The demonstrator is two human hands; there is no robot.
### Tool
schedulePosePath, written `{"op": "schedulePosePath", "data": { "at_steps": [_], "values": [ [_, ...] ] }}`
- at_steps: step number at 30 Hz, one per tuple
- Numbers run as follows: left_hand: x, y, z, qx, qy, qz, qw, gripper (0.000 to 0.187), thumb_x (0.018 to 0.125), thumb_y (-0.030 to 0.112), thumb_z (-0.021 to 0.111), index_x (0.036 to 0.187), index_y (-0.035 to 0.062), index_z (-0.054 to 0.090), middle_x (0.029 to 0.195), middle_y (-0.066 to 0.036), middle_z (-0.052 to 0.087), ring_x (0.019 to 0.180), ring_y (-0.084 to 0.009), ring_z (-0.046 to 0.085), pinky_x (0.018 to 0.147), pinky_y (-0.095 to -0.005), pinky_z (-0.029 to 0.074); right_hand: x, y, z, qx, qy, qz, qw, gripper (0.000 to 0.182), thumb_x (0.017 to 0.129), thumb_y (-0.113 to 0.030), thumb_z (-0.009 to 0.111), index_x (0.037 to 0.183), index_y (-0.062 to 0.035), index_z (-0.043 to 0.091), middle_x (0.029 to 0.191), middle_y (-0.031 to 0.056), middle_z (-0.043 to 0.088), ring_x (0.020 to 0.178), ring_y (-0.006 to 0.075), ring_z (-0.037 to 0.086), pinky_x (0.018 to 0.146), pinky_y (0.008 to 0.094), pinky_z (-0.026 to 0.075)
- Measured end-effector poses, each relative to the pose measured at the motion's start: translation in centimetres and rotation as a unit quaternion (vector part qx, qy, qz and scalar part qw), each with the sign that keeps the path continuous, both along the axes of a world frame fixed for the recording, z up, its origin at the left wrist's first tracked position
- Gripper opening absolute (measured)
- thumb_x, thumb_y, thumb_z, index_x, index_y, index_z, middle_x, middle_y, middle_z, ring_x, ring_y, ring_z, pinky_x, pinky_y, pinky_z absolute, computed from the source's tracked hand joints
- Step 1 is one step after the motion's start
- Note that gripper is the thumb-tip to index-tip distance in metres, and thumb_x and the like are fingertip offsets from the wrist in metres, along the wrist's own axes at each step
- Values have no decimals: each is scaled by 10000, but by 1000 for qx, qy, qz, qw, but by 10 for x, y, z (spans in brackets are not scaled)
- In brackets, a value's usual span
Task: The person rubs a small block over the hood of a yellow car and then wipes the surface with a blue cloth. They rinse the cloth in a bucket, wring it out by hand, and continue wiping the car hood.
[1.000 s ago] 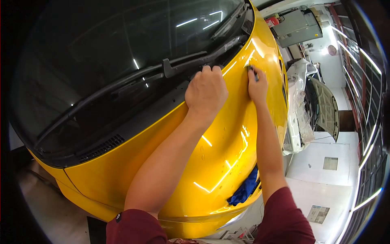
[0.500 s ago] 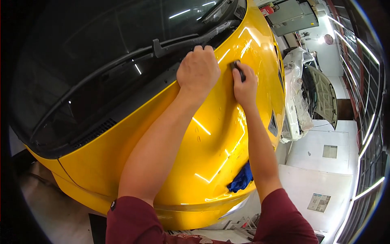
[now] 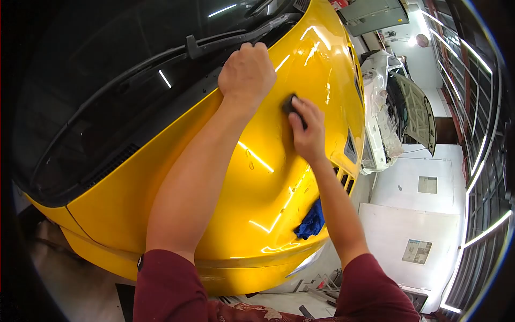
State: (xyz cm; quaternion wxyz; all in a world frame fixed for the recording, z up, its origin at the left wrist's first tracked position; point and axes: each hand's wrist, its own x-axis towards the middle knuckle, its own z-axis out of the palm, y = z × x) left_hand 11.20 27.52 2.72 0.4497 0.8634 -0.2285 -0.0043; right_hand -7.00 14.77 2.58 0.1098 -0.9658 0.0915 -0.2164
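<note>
A yellow car hood (image 3: 225, 209) with wet droplets and glossy light reflections spreads out in front of me. In my right hand (image 3: 310, 131) is a small black block (image 3: 292, 107), pinched between thumb and fingers and held against the paint. My left hand (image 3: 247, 75) is closed like a fist at the hood's rear edge, beside the windshield. Its fingers curl out of sight, so what they grip, if anything, is hidden. A crumpled blue cloth (image 3: 310, 221) lies on the front part of the hood, just left of my right forearm.
The dark windshield (image 3: 107, 59) and a black wiper arm (image 3: 193, 47) border the hood on the left. Off to the right stands a white car (image 3: 378, 115) with its hood (image 3: 416, 110) raised. White panels (image 3: 410, 236) with small papers are beyond it.
My right hand has slid the black block across the paint, back toward me. My left hand keeps its place at the hood edge. The whole view has shifted slightly.
</note>
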Motion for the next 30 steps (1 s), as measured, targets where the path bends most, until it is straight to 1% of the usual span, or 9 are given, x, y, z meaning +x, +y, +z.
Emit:
{"op": "schedulePosePath", "data": {
  "at_steps": [5,7,10,12,14,17,20,25,30],
  "values": [
    [3,-2,0,-3,2,8,1000,212,982,186,576,1003,12,695,1022,-195,711,942,-384,717,839,-463,587,-83,16,-1,27,55,44,997,409,843,-34,735,1248,-91,709,1319,150,637,1119,377,573,1019,454,436],
    [3,-3,0,-4,-3,10,1000,205,981,176,574,992,8,692,1012,-196,710,938,-386,716,840,-465,586,-42,-21,-7,-2,27,75,997,436,817,-31,752,1246,-90,701,1302,152,649,1153,375,588,1020,449,440],
    [3,-1,2,-6,-4,9,1000,189,976,159,577,981,7,689,998,-199,706,927,-390,716,828,-463,588,62,-72,-5,-1,-10,60,998,319,899,-82,706,1217,-60,691,1248,165,675,1180,357,595,1041,430,418],
    [4,-1,0,-13,-5,10,1000,182,972,153,581,977,7,689,994,-200,705,921,-391,716,817,-462,590,89,-76,0,18,-20,26,999,309,905,-95,703,1211,-56,692,1242,166,677,1178,354,597,1034,430,424],
    [1,-4,2,-12,-7,-1,1000,177,969,148,586,975,4,689,987,-200,703,915,-391,715,808,-460,591,82,-67,-1,50,-21,4,999,299,910,-101,696,1206,-56,695,1247,176,675,1168,358,602,1020,437,437],
    [4,-1,4,-3,-10,4,1000,173,967,141,592,972,-4,686,971,-197,701,905,-389,714,802,-455,591,22,-22,0,-15,-11,26,999,269,909,-88,690,1175,-54,698,1238,188,678,1158,354,609,1023,438,440],
    [2,-2,4,-10,-16,11,1000,171,966,141,599,949,-9,680,946,-195,696,886,-385,713,790,-447,590,40,-62,-9,-11,-27,40,999,271,913,-107,690,1181,-70,699,1230,164,685,1161,346,609,1025,439,434],
    [3,0,8,-11,-6,12,1000,176,972,150,590,925,1,671,945,-191,689,862,-396,702,767,-461,579,128,-128,-11,29,-41,-68,996,289,939,-163,677,1219,-96,694,1238,125,681,1122,337,616,1023,440,423],
    [4,-1,9,-3,-5,9,1000,172,970,155,585,930,10,669,941,-196,679,859,-414,686,763,-487,565,92,-100,-10,6,-33,-82,996,281,952,-209,672,1218,-120,688,1249,121,674,1142,357,592,1006,460,424]
  ]
}}
